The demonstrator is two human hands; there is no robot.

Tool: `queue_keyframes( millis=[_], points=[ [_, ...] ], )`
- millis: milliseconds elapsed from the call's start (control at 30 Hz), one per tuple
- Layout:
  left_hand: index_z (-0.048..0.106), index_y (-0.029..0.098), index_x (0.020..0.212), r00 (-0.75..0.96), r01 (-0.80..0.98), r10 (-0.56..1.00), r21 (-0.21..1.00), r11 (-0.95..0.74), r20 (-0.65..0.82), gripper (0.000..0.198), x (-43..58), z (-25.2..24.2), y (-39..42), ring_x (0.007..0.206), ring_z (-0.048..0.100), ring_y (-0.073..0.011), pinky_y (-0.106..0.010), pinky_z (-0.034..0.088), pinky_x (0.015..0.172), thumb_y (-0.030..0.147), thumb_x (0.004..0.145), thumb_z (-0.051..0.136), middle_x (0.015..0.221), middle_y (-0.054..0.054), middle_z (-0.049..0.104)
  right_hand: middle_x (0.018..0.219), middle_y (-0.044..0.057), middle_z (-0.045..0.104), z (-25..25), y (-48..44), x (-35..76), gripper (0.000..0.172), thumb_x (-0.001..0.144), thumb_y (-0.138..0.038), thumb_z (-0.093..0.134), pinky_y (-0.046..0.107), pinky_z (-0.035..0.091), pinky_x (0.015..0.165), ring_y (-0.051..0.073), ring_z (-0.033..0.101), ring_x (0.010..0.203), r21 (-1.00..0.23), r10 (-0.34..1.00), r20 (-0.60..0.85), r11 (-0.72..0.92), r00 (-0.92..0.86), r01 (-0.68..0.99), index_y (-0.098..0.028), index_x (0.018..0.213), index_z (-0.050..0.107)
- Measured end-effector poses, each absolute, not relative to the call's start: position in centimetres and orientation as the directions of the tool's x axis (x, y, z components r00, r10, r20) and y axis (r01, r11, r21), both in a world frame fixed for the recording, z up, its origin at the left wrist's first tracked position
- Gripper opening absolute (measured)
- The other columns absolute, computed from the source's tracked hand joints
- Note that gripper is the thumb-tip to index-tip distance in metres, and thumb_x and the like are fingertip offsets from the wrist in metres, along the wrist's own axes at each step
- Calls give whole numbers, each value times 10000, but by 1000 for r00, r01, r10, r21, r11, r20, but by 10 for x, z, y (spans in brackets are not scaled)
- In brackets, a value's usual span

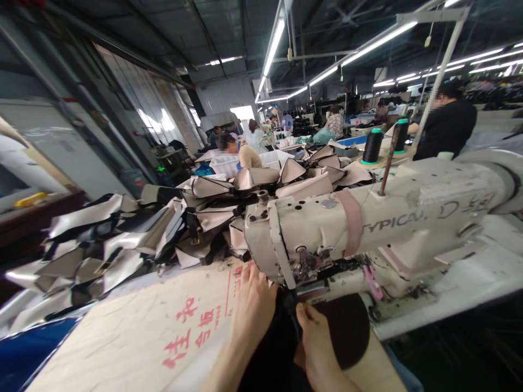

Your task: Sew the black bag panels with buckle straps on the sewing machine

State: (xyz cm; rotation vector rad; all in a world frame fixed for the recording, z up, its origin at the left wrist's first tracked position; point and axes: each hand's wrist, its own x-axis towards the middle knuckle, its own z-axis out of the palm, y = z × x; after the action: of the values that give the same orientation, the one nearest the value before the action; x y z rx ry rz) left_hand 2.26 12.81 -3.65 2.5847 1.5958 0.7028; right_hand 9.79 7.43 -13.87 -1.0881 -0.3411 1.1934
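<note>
My left hand (255, 299) lies with fingers stretched out at the left of the sewing machine's (312, 228) needle end, beside a black workpiece (267, 354) that looks like fabric or leather. The needle and presser foot are hidden behind the hands and the machine head. My right hand (321, 343) pinches the edge of this black piece between thumb and fingers, just in front of the machine head. To its right spreads a dark brown rounded flap (349, 326), which seems part of the same workpiece.
Beige pieces with black edging (212, 185) are heaped behind and left of the machine. A wooden board (155, 321) with red lettering covers the near left. Black thread spools (372, 146) stand behind the machine. A pink clip-like piece (372, 283) hangs below its arm. Several people sit farther back.
</note>
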Motion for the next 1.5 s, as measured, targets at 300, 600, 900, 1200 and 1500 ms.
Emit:
queue_keyframes(
  millis=[300, 600, 900, 1200, 1500],
  points=[
    [358, 144, 994, -16, 818, 980, 567, -101, 197, 450, 54, -96, 79, 648, 651, -275, -301, 447, 477, 560, 823, 354, 720, -108, 626, 521, -19, 464, -132, 74, 110, 316, 641, -428, 621, 201, 312, 494, 99, 410, 532, -815, 881, -327, -80, 341, -574, -139, 579, 511],
    [364, 238, 963, -25, 753, 1000, 658, 16, 5, 258, 49, -91, 96, 593, 635, -209, -239, 414, 516, 476, 875, 321, 631, 14, 597, 558, -7, 521, -143, 75, 106, 312, 686, -440, 607, 203, 341, 516, 106, 450, 551, -780, 898, -322, -71, 301, -622, -136, 640, 557],
    [471, 238, 917, 49, 534, 997, 845, 32, -68, 275, 37, -87, 110, 700, 607, -157, -217, 429, 622, 495, 833, 426, 719, 48, 612, 562, 0, 558, -142, 82, 97, 344, 682, -482, 643, 219, 368, 492, 123, 502, 524, -683, 872, -390, -59, 295, -728, -142, 724, 610],
    [531, 219, 943, 97, 553, 994, 833, -13, -49, 276, 36, -80, 120, 726, 586, -166, -236, 403, 633, 455, 821, 454, 803, 21, 642, 518, -14, 547, -134, 87, 96, 421, 605, -518, 682, 211, 353, 443, 97, 465, 443, -609, 857, -443, -74, 261, -790, -130, 744, 596],
    [525, 192, 900, 96, 455, 994, 891, -1, -47, 289, 31, -97, 127, 793, 587, -179, -266, 423, 725, 460, 798, 490, 827, -5, 629, 482, -13, 528, -140, 86, 95, 391, 650, -513, 670, 196, 311, 382, 96, 458, 405, -678, 847, -422, -58, 324, -732, -129, 701, 615]
  ],
)
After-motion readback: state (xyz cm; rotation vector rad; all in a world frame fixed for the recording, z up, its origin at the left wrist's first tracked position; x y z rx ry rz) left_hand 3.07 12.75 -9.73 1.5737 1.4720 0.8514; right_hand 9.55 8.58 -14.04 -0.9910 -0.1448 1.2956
